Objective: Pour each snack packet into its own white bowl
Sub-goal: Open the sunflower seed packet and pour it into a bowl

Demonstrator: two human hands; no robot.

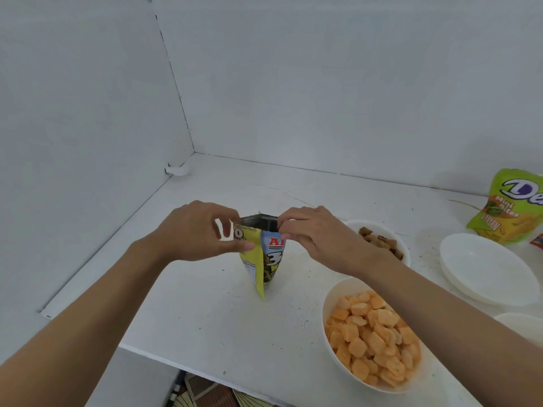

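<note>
The left hand point(202, 230) and right hand point(317, 239) hold 1 yellow packet point(263, 259) between them over the table point(191, 318). The left thumb and fingers are curled and clamped on the left lip of its mouth. The right fingertips point(283, 230) are pinched together on the right lip. Between the 2 sets of fingers the mouth gapes, showing a silver lining. The packet hangs upright below the fingers, narrowing to its lower corner. Whether that corner touches the table cannot be told.

Just beyond the right fingers, partly hidden by that hand, stands a bowl point(379, 226) of brown pieces. Below the right wrist, nearer the person, a second bowl point(326, 306) holds orange puffs. Well right of the right fingers lie stacked bowls point(484, 268) with nothing in them, and the rim of another bowl point(523, 321) shows at the frame's edge. Behind the stack, far from both hands, a green packet point(511, 207) leans near the wall, and a red sliver point(537, 240) of something else lies beside it.
</note>
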